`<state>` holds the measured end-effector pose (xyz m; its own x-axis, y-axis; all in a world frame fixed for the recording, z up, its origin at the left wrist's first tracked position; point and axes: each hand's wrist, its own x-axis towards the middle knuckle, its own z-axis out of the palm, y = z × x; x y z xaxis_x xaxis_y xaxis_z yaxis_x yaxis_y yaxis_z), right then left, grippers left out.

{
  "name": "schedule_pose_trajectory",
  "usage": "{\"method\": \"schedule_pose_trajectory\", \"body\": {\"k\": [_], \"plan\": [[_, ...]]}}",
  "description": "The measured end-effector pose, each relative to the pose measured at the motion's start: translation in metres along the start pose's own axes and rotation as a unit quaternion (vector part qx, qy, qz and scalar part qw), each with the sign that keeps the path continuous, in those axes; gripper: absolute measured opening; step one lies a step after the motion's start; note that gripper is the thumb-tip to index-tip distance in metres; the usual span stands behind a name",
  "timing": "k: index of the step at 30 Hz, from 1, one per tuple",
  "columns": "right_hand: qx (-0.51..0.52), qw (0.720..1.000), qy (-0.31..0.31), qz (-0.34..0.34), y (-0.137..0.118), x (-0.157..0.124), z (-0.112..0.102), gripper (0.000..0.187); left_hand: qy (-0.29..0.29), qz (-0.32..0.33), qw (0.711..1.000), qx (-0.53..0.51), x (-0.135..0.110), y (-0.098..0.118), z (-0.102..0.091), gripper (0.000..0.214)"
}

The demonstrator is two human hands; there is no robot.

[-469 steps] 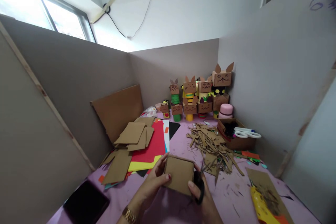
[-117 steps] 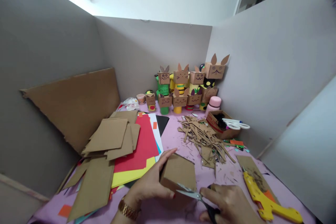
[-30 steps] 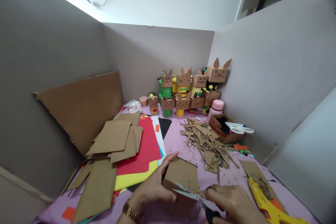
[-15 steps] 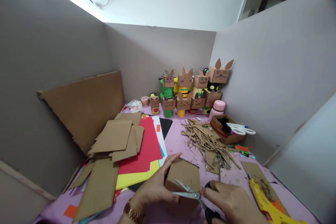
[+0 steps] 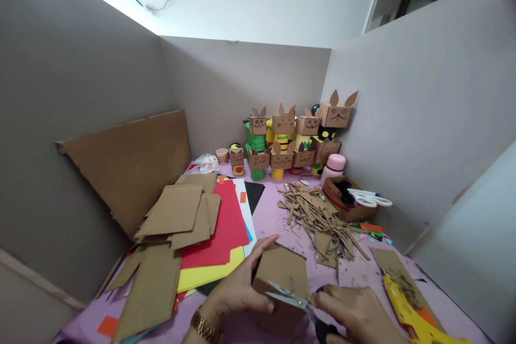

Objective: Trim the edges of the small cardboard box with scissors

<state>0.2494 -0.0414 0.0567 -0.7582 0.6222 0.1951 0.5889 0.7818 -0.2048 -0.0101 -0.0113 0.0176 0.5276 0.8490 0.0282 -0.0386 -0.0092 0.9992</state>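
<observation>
A small cardboard box (image 5: pixel 282 267) is tilted in front of me, near the bottom middle of the head view. My left hand (image 5: pixel 242 285) grips it from the left, thumb along its near side and fingers at the far edge. In my right hand (image 5: pixel 350 306) are scissors (image 5: pixel 300 302) with black handles, their blades pointing left along the box's near edge. The blades are only slightly apart and a little blurred. The lower part of the box lies in shadow.
Cardboard pieces (image 5: pixel 177 209) and red paper (image 5: pixel 226 226) lie at left. Cardboard scraps (image 5: pixel 318 215) are heaped right of centre. A yellow glue gun (image 5: pixel 403 306) lies at far right. Behind stand cardboard animal figures (image 5: pixel 282 158), a pink bottle (image 5: pixel 334 166) and a box with white scissors (image 5: pixel 368 197).
The scissor blades have come closer together at the box edge, and the fingers of my right hand have closed a little. The box and my left hand stay nearly in place.
</observation>
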Motion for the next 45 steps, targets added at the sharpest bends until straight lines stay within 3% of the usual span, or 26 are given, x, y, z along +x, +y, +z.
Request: {"method": "schedule_pose_trajectory", "body": {"k": [4,10,20,31,35,45], "plan": [[-0.008,1.0,-0.024,0.014,-0.003,0.001,-0.002,0.023,0.02,-0.012,0.999,-0.036,-0.001,0.002,0.003,0.115],[-0.07,0.997,-0.01,0.024,-0.004,0.004,0.003,0.034,0.039,-0.023,0.999,0.015,-0.002,0.011,0.005,0.115],[-0.028,0.999,-0.027,0.033,-0.007,0.006,-0.007,0.021,0.03,-0.015,0.999,0.0,-0.001,0.007,0.006,0.115],[-0.018,1.0,-0.011,0.019,-0.004,0.002,0.0,0.021,0.029,-0.024,0.999,-0.019,0.0,0.005,0.005,0.117],[-0.069,0.997,-0.011,0.023,-0.007,0.004,-0.003,0.033,0.039,-0.016,0.998,0.036,-0.001,0.008,0.006,0.114],[-0.052,0.997,-0.039,0.05,-0.007,0.014,-0.003,0.024,0.038,0.004,0.997,0.07,0.0,0.007,0.007,0.11]]}}
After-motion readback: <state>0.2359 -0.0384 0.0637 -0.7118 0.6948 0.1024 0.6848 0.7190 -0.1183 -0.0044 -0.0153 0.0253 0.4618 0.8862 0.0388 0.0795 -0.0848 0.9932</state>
